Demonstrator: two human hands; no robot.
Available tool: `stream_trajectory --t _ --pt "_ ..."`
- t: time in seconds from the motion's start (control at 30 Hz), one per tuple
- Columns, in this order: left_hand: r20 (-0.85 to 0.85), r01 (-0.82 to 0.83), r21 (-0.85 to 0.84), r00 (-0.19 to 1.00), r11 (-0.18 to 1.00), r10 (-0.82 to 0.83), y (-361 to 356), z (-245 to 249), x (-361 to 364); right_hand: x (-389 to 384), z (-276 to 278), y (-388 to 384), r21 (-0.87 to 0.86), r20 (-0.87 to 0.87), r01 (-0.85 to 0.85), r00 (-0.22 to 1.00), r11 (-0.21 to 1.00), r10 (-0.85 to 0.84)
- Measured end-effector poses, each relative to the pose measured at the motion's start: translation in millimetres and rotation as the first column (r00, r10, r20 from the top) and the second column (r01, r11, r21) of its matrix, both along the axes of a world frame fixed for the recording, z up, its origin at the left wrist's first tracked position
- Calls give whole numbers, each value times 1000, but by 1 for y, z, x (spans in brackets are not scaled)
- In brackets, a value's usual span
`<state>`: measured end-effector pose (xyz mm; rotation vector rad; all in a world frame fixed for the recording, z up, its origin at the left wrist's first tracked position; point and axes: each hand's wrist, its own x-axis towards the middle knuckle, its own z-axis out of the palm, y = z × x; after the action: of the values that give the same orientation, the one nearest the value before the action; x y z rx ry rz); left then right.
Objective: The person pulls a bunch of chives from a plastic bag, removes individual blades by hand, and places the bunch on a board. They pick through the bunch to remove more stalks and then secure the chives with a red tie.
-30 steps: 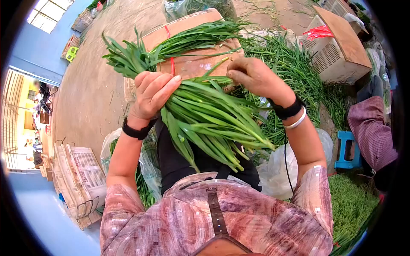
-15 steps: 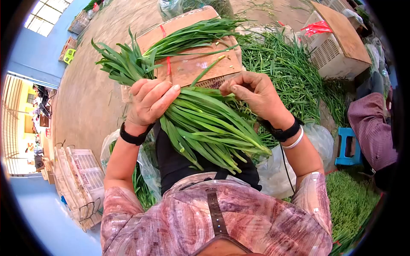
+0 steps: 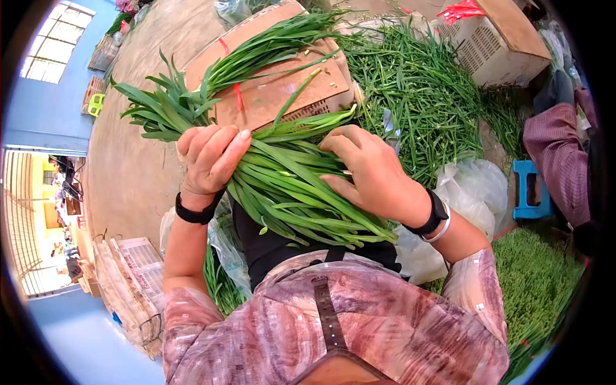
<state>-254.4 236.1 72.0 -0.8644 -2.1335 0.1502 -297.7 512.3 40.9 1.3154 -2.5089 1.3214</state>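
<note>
A thick bunch of garlic chives (image 3: 301, 186), long flat green leaves, lies slantwise over my lap. My left hand (image 3: 215, 157) is wrapped round it, with the leafy tips fanning out at upper left. Over the stem half, my right hand (image 3: 369, 170) is open, thumb and fingers apart and bent, the fingertips at the leaves. A few stalks stick out above the rest of the bunch. Just beyond, a second bundle of chives (image 3: 269, 51) rests on a cardboard-topped crate (image 3: 276, 96), with red ties (image 3: 238, 96) beside it.
Loose green leaves (image 3: 417, 96) are heaped on the floor at right. Farther right are a crate with red ties on it (image 3: 494, 42), a blue stool (image 3: 529, 189) and another person's sleeve (image 3: 558, 154). Plastic bags (image 3: 468, 192) and folded crates (image 3: 131, 282) flank me.
My right hand has opened from a pinch near the upper stalks and moved down over the bunch. My left hand keeps its hold. The whole view has shifted slightly.
</note>
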Motion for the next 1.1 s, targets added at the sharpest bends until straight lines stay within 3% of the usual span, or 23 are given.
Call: stream_trajectory --t 0.13,0.23,0.37,0.4,0.43,0.5,0.57,0.6,0.63,0.7,0.8,0.9,0.97,1.0,1.1 --pt "-4 -12 10 1000 1000 12 1 -1 1 -1 6 10 38 -11 14 1000 999 -14" --pt "-1 -47 20 999 999 47 -1 2 4 -15 -17 21 232 313 -153 947 961 75" --pt "9 -42 31 999 999 41 -7 -1 1 -27 -14 42 -39 344 -169 923 985 172" --pt "21 -45 40 999 998 44 -8 0 0 -32 -16 46 -80 469 -115 872 990 140" --pt "30 -49 47 998 998 48 -8 1 -1 -39 -19 49 44 504 -97 861 994 62" --pt "24 -64 33 998 997 64 -11 5 -6 -58 -38 59 252 292 -116 956 961 39" --pt "41 -88 19 995 996 87 -13 11 -5 -69 -50 69 358 90 -14 996 933 -20" --pt "53 -81 13 995 997 80 -13 14 -5 -73 -51 71 326 24 76 996 942 -89" --pt "63 -75 -11 995 997 76 -13 17 -6 -73 -31 70 315 167 103 973 943 -162" --pt "75 -54 -56 995 997 58 -13 22 -12 -75 -4 63 218 129 125 979 968 -155" --pt "115 10 -134 993 991 5 -3 35 -30 -73 27 30 -105 161 -24 986 994 41" --pt "142 77 -256 989 964 -41 22 58 -58 -81 35 -20 -263 69 -196 973 945 221" --pt "115 34 -340 993 940 6 41 71 -76 -92 29 -52 -387 155 -269 924 882 350" --pt "70 -5 -388 997 922 35 47 78 -82 -93 27 -58 -221 -41 -136 991 966 130" --pt "27 -90 -468 993 879 116 68 102 -84 -100 48 -58 -418 184 -241 922 876 342"
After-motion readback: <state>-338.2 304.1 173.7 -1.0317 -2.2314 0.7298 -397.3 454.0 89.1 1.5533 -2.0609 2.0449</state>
